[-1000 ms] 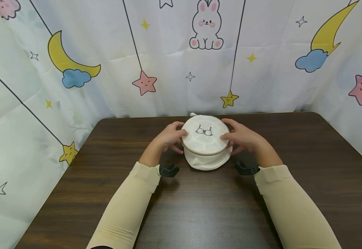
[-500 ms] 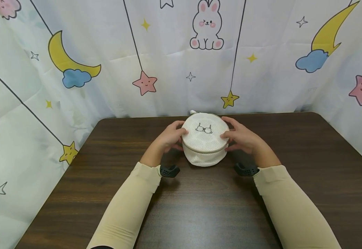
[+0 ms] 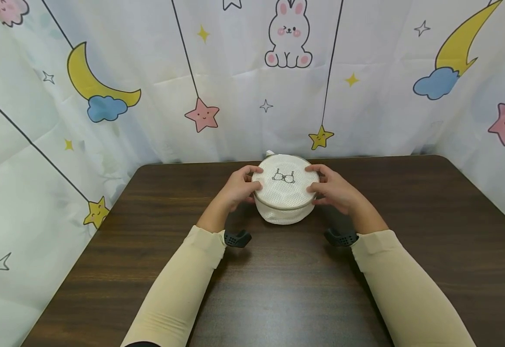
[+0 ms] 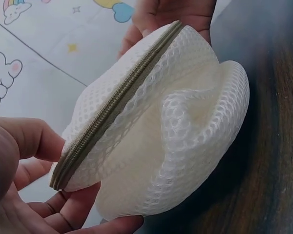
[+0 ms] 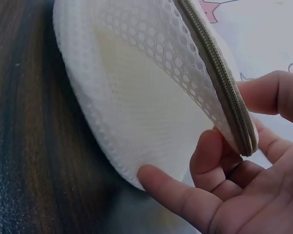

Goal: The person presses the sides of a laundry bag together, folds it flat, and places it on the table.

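A round white mesh laundry bag point(image 3: 284, 193) with a glasses drawing on its lid is at the far middle of the table. My left hand point(image 3: 238, 188) grips its left rim, thumb on top and fingers underneath. On the opposite side my right hand point(image 3: 336, 190) pinches the rim the same way. A khaki zipper point(image 4: 117, 105) runs round the lid's edge and looks closed along the part in the left wrist view. Below it the soft mesh wall point(image 4: 180, 141) sags in a fold. In the right wrist view one finger point(image 5: 161, 183) touches the lower wall.
The dark wooden table point(image 3: 278, 284) extends toward me and to both sides. Right behind the bag its back edge meets a white curtain point(image 3: 243, 77) printed with moons, stars and a rabbit. A black wrist strap point(image 3: 237, 238) sits at my left cuff.
The mesh bag has shifted slightly up and away in the head view, and its lower body has drawn in beneath the lid. Both hands keep their hold on the rim.
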Available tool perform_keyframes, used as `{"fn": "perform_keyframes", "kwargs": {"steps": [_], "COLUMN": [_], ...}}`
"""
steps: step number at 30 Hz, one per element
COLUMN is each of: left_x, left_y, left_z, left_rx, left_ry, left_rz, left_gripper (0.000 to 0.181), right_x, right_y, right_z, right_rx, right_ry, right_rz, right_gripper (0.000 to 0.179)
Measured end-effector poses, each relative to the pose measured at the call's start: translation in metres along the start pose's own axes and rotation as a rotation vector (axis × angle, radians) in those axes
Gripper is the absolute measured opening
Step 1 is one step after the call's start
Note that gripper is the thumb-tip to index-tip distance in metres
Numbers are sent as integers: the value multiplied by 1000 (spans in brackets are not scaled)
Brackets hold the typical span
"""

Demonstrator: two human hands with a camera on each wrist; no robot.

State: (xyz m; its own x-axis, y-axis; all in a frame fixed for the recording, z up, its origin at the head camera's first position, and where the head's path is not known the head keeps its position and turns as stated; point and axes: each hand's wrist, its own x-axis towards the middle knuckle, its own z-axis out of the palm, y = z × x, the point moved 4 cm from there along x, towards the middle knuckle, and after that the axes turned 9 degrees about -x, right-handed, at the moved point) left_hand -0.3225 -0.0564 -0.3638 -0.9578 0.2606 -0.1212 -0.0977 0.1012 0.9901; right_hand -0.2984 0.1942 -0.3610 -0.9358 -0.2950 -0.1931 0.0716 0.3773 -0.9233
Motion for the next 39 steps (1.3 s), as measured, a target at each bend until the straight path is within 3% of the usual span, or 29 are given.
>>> {"fn": "perform_keyframes", "kwargs": {"steps": [9, 19, 30, 35, 39], "left_x": [1, 1, 0, 0, -1], "left_y": [-4, -8, 6, 5, 3], "left_z": [-1, -1, 4, 6, 5], "left_rx": [87, 232, 491, 531, 531], "left_ry": [4, -24, -58, -84, -77], "left_rz": [-37, -13, 148, 147, 108], "left_gripper": [44, 42, 53, 57, 57], "right_x": [4, 6, 3, 3, 4], "right_y": [6, 7, -4, -6, -5], "right_z": [1, 0, 2, 5, 8], "right_rx": [-149, -415, -442, -518, -600], "right_ry": [-13, 53, 50, 39, 56], "right_rz": [35, -45, -123, -156, -156], "right_gripper": [65, 61, 68, 70, 69]}}
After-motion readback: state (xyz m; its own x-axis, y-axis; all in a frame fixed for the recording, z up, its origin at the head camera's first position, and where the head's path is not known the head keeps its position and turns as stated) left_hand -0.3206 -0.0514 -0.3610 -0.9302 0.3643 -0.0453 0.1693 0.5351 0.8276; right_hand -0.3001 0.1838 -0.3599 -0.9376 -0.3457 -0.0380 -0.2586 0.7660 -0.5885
